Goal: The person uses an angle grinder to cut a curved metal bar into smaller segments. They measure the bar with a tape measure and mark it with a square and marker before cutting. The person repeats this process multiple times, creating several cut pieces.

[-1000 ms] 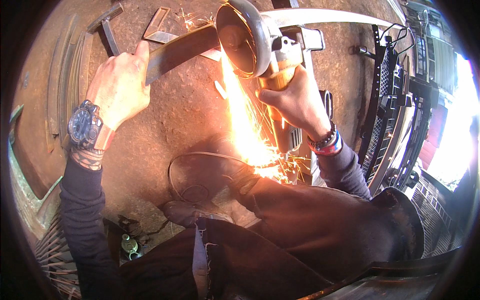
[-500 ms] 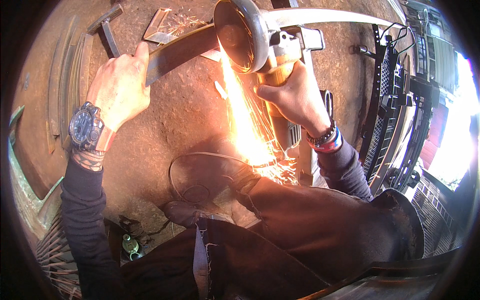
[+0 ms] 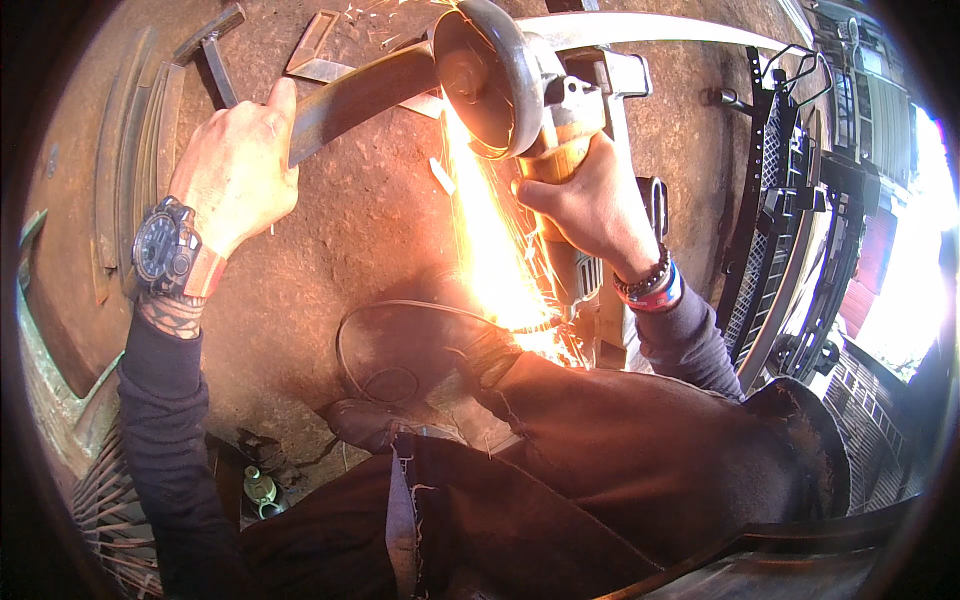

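Observation:
My right hand (image 3: 590,205) is wrapped round the yellow body of an angle grinder (image 3: 560,155). Its disc (image 3: 470,75), partly covered by a dark guard (image 3: 525,80), meets the far end of a flat steel bar (image 3: 365,100). A bright stream of sparks (image 3: 495,240) pours from that contact down toward my boot. My left hand (image 3: 240,165) grips the near end of the bar, forefinger stretched along its top and the other fingers curled out of sight beneath. The bar slants up to the right, and the disc hides its far tip.
Angled steel pieces (image 3: 318,50) lie on the brown ground beyond the bar. Long flat strips (image 3: 130,150) rest at the left. Black metal racks (image 3: 770,210) stand at the right. A small green bottle (image 3: 260,487) sits low left, near my leg.
The grinder has shifted slightly right and down, its disc still against the bar. My left hand has moved very slightly left. Sparks keep streaming down, with fewer around the angled steel pieces.

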`<state>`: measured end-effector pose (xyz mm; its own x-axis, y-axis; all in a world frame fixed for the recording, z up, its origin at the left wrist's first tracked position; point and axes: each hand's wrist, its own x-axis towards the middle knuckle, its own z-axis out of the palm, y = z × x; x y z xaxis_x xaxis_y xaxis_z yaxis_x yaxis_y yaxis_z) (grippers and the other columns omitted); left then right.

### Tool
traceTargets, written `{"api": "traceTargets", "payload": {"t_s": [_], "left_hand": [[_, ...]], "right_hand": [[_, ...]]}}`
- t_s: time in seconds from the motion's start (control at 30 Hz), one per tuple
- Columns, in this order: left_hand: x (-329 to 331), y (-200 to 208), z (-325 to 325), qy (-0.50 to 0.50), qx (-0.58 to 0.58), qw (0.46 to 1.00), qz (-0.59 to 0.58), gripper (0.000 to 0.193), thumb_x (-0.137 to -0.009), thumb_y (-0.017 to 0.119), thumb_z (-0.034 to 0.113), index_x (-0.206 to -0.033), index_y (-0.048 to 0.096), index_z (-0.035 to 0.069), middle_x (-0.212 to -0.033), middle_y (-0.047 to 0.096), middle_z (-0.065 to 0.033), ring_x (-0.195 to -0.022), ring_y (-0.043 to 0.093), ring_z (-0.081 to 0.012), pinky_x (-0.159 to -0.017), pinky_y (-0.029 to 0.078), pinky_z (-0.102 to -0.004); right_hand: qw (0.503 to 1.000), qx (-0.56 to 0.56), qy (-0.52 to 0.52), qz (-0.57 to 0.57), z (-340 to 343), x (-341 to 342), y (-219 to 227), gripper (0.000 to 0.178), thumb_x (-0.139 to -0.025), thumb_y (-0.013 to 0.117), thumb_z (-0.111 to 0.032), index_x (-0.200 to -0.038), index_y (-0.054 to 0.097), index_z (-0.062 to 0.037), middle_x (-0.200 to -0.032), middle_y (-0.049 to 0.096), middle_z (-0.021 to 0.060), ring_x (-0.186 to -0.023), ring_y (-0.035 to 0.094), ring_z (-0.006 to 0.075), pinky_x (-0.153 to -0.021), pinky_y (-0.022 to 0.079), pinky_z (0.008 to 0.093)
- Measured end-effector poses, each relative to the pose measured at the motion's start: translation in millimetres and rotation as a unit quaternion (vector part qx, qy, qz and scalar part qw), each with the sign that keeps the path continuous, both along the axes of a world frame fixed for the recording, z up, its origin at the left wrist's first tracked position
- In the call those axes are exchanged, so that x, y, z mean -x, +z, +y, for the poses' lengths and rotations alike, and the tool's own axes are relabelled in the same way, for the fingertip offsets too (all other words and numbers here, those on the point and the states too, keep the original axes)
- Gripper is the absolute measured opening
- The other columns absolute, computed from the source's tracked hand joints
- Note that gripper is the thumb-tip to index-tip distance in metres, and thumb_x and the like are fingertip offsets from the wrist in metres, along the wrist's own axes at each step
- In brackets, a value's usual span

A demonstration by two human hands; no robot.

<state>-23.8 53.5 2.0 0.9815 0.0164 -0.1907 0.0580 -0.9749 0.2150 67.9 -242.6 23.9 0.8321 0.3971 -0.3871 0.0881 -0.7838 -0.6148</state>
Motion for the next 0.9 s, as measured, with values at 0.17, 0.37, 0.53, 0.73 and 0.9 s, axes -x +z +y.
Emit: {"api": "traceTargets", "payload": {"t_s": [0.17, 0.37, 0.53, 0.73, 0.9], "left_hand": [[-0.8, -0.1, 0.8, -0.001, 0.002, 1.000, 0.008, 0.036, -0.079, 0.071, 0.004, -0.108, 0.051, -0.005, -0.083, 0.069, -0.0282, -0.087, 0.071, -0.0418, -0.080, 0.059, -0.0473], [-1.3, 0.7, 0.5, 0.000, 0.004, 1.000, 0.009, 0.039, -0.078, 0.072, 0.004, -0.109, 0.051, -0.005, -0.084, 0.069, -0.0284, -0.087, 0.072, -0.0418, -0.080, 0.059, -0.0474], [-1.8, 2.1, 0.6, 0.002, 0.008, 1.000, 0.008, 0.039, -0.077, 0.072, 0.004, -0.109, 0.051, -0.006, -0.083, 0.069, -0.0284, -0.086, 0.071, -0.0421, -0.080, 0.059, -0.0475], [-2.8, 5.3, 1.3, 0.006, 0.008, 1.000, 0.018, 0.038, -0.077, 0.071, 0.004, -0.108, 0.051, -0.006, -0.083, 0.069, -0.0283, -0.086, 0.071, -0.0420, -0.079, 0.059, -0.0473], [-2.0, 0.9, 2.6, -0.002, 0.008, 1.000, 0.007, 0.038, -0.078, 0.071, 0.004, -0.109, 0.052, -0.006, -0.082, 0.069, -0.0279, -0.085, 0.072, -0.0411, -0.079, 0.059, -0.0467]], "right_hand": [[1.000, 0.004, -0.002, 0.018, 0.2, 1.1, 3.9, 0.043, -0.070, 0.075, -0.020, -0.105, 0.068, 0.0027, -0.088, 0.073, 0.0177, -0.081, 0.073, 0.0257, -0.076, 0.056, 0.0363], [1.000, -0.020, -0.006, 0.016, -2.1, 1.8, -0.3, 0.042, -0.070, 0.076, -0.020, -0.105, 0.067, 0.0023, -0.090, 0.073, 0.0178, -0.082, 0.073, 0.0261, -0.077, 0.057, 0.0364], [1.000, -0.017, -0.011, 0.007, -2.7, 3.5, -0.1, 0.043, -0.069, 0.076, -0.020, -0.105, 0.067, 0.0023, -0.090, 0.073, 0.0173, -0.083, 0.073, 0.0263, -0.077, 0.057, 0.0363], [1.000, -0.018, -0.010, 0.016, -0.2, 2.4, 1.8, 0.044, -0.069, 0.077, -0.020, -0.105, 0.068, 0.0023, -0.090, 0.074, 0.0172, -0.083, 0.073, 0.0259, -0.077, 0.057, 0.0362], [0.999, -0.003, -0.011, 0.036, 0.6, 1.9, 5.7, 0.043, -0.069, 0.076, -0.019, -0.105, 0.068, 0.0026, -0.091, 0.074, 0.0175, -0.083, 0.073, 0.0259, -0.078, 0.057, 0.0362]]}}
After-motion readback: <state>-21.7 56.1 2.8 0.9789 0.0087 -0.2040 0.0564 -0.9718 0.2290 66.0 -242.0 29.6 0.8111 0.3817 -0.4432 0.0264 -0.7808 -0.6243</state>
